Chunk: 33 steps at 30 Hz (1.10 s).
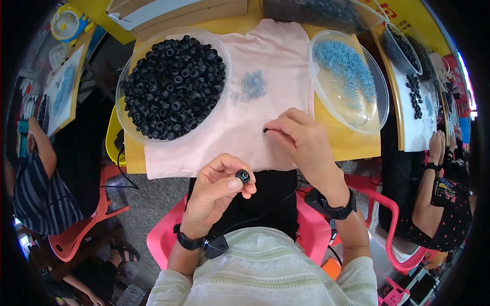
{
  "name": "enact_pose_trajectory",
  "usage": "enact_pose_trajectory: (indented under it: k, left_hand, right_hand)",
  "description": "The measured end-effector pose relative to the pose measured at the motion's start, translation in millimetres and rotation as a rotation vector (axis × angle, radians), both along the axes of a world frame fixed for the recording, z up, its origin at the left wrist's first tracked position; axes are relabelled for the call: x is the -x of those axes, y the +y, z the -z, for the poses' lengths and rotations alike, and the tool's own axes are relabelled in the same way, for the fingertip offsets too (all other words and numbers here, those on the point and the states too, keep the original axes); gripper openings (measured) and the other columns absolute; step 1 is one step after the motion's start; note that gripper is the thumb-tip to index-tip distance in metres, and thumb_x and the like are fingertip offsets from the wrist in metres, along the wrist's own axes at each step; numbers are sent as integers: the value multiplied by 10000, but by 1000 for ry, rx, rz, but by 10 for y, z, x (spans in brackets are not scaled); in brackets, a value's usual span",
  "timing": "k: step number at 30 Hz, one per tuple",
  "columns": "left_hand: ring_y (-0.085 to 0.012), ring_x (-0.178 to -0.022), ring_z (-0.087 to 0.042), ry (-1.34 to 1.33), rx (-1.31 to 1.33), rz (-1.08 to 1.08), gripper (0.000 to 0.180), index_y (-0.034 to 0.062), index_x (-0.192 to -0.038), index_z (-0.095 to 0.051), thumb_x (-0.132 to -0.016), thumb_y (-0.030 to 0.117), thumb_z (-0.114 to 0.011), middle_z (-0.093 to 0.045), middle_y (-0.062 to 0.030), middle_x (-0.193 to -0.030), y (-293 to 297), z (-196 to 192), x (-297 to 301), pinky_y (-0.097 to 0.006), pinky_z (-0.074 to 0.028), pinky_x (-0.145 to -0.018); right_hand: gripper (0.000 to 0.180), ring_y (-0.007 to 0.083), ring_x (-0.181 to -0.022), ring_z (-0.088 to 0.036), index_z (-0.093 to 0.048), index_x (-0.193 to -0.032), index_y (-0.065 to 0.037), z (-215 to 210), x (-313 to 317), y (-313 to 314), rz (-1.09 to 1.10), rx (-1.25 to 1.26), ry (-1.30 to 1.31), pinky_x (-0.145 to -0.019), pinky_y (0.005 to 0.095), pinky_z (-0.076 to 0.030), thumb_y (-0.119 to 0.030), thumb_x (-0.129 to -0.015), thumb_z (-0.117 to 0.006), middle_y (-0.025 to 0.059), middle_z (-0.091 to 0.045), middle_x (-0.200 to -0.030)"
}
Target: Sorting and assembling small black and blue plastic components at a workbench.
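Steadiness helps, I judge: left hand (210,190) pinches round black part (242,176), face exposed; right hand (307,138) pinches tiny black piece (265,130).

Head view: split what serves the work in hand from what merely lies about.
Likely part of the work:
black piece in left hand;
tiny dark piece in right hand;
heaped black pieces;
loose blue bits on pink cloth;
more blue bits in clear tub.

Apparently just lying about:
cardboard box;
fan.
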<state>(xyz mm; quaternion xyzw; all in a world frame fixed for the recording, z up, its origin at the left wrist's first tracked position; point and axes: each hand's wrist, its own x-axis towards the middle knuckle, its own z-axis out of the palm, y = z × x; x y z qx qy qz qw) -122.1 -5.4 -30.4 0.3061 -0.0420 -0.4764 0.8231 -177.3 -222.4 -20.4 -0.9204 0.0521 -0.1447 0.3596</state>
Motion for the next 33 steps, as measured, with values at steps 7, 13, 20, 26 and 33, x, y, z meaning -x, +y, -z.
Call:
enact_pose_trajectory:
  k: [7, 13, 20, 26, 33]
  left_hand:
    - [-201, -940, -684, -58, -50, -103, 160, -6, -1101, -584, -950, 45, -592, -669, -152, -1043, -38, 10, 27, -303, -564, -838]
    - [-206, -987, -677, -137, -137, -172, 176, -14, -1141, -578, -976, 47, -565, -667, -151, -1081, -102, -30, 56, -310, -553, -882]
    - [-208, -993, -676, -145, -82, -172, 196, -19, -1147, -586, -968, 59, -593, -673, -148, -1071, -87, -20, 25, -308, -554, -876]
    - [-197, -944, -682, -130, 12, -169, 196, -15, -1119, -604, -929, 26, -634, -683, -135, -1036, -64, -11, 14, -298, -558, -851]
    - [-186, -915, -691, -179, -67, -185, 229, -28, -1079, -623, -860, -62, -678, -691, -121, -993, -87, -99, 22, -301, -564, -860]
  right_hand:
    - [175, 289, -782, -640, -655, -963, -43, 41, 64, 182, 27, 151, -118, -678, 344, -528, -20, -793, -690, 94, -629, -889]
    - [202, 179, -794, -665, -653, -1051, -3, -237, 136, 243, -11, -423, -78, -687, 263, -538, 23, -851, -647, 96, -647, -917]
    - [235, 134, -806, -646, -643, -1117, 5, -553, 142, 315, -86, -550, 27, -698, 249, -541, 8, -883, -653, 74, -645, -923]
    - [182, 86, -801, -641, -633, -1088, 35, -551, 170, 347, -59, -897, 83, -694, 220, -545, 3, -910, -653, 61, -658, -938]
    - [163, 130, -790, -688, -671, -1025, 32, -642, 121, 305, -119, -714, 57, -671, 230, -564, 13, -866, -701, 78, -679, -904]
